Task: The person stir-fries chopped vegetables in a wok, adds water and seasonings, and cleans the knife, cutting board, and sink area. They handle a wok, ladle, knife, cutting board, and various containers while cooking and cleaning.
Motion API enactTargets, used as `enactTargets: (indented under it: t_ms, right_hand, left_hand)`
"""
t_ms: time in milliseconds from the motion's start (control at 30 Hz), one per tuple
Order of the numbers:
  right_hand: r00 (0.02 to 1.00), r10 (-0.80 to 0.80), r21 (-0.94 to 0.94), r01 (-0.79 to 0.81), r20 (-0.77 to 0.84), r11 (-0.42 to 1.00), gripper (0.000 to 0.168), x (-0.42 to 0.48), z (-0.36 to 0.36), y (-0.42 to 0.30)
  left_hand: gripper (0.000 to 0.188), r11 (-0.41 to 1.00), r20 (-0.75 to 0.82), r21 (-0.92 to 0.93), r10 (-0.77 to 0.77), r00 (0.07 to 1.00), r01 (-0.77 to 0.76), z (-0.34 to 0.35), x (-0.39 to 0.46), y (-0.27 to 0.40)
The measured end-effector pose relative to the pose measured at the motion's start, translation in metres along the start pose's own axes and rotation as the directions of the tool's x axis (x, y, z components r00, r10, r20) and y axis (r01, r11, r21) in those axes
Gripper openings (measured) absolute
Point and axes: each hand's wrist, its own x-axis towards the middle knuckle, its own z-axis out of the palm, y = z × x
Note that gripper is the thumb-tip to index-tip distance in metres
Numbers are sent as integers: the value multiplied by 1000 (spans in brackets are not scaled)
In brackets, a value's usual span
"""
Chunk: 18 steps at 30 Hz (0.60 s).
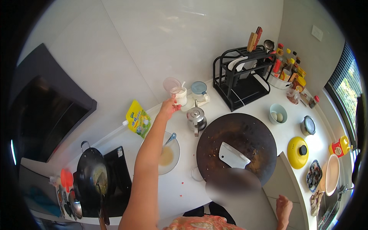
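Observation:
My left hand point(169, 107) is stretched out to a white seasoning jar point(181, 97) by the wall, its fingers at the jar's raised pinkish lid point(172, 85). A white handle stands up out of the jar. Beside it are a second jar with a blue lid point(199, 87) and a steel oil pot point(196, 115). Under my left forearm is a glass bowl point(177, 152) with pale yellowish liquid and a blue-handled spoon point(171, 139). My right hand point(284, 205) hangs curled, apart from the counter things; nothing shows in it.
A cleaver point(233, 155) lies on a round cutting board point(241, 129). At the left, a wok point(91, 169) with food and a spatula stands on the stove point(119, 184). A black knife rack point(250, 95), bowl of eggs point(273, 108) and yellow lid point(293, 152) stand at the right.

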Motion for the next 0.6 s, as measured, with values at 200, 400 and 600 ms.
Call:
enactTargets:
  t_ms: [200,400,600]
  right_hand:
    - [988,-153,589,103,35,802,18,87,-26,-127]
    - [800,-535,850,61,272,523,25,137,-1,-295]
    - [619,-663,872,-75,421,484,30,116,39,-383]
  left_hand:
    - [33,986,183,-36,165,969,-161,3,-104,48]
    - [28,984,161,-87,166,973,-153,10,-256,51]
    - [26,981,156,-117,169,973,-152,0,-361,30]
